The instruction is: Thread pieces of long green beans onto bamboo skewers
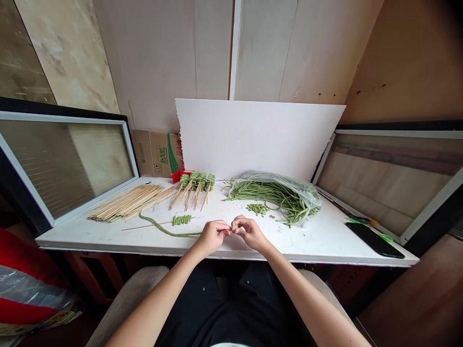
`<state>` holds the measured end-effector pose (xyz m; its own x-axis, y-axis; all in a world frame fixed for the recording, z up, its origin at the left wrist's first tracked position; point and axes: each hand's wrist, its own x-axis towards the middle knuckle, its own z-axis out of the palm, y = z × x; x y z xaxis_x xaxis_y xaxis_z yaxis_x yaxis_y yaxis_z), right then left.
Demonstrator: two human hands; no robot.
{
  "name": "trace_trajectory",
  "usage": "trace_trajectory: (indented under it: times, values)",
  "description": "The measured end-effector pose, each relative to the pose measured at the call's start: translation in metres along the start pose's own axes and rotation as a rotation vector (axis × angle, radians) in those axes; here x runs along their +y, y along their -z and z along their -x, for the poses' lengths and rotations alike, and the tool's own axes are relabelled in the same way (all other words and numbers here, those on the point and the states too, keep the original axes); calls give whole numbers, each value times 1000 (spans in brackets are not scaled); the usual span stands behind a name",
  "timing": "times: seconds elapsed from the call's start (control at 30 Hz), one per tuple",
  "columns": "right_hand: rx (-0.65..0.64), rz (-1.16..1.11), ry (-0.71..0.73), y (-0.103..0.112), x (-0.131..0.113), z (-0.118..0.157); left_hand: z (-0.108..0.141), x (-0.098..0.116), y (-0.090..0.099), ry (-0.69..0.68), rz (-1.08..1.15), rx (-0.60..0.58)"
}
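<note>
Fingertips meet at the front of the white table, where my left hand point(214, 236) and my right hand point(249, 232) pinch the end of one long green bean point(167, 231). The rest of this bean curves away to the left across the tabletop. Just beyond it lies a wooden skewer point(144, 226) threaded with folded green bean point(182, 220). Behind that, several finished bean skewers point(197, 182) are piled with their sticks toward me. A clear plastic bag point(278, 179) of long beans point(267, 193) lies at the back right, with small cut bean ends point(257, 208) in front.
Many bare skewers point(130, 201) lie in a bundle at the left. A cardboard box point(155, 152) and a white board point(253, 140) stand at the back. On the right are a black phone point(374, 238) and scissors point(356, 216). Framed panels point(68, 164) flank the table point(144, 243).
</note>
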<state>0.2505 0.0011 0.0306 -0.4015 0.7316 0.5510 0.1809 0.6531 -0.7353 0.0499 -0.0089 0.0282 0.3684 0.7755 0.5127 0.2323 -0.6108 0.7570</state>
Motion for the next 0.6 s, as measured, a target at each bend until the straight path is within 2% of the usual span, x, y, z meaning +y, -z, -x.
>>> trace_trajectory:
  times: [0.07,0.17,0.3,0.43,0.6]
  values:
    - [16,-14,-12,3,3,-1,-1,-1,1,28,23,-14]
    - [142,49,-81,15,8,-3,-2,-2,3,85,26,7]
    - [311,304,-179,38,25,-3,-3,-8,4,78,-58,78]
    - [278,587,-243,48,45,1,-2,-14,2,43,-123,88]
    - [294,736,-290,42,59,10,1,-13,-1,45,-132,44]
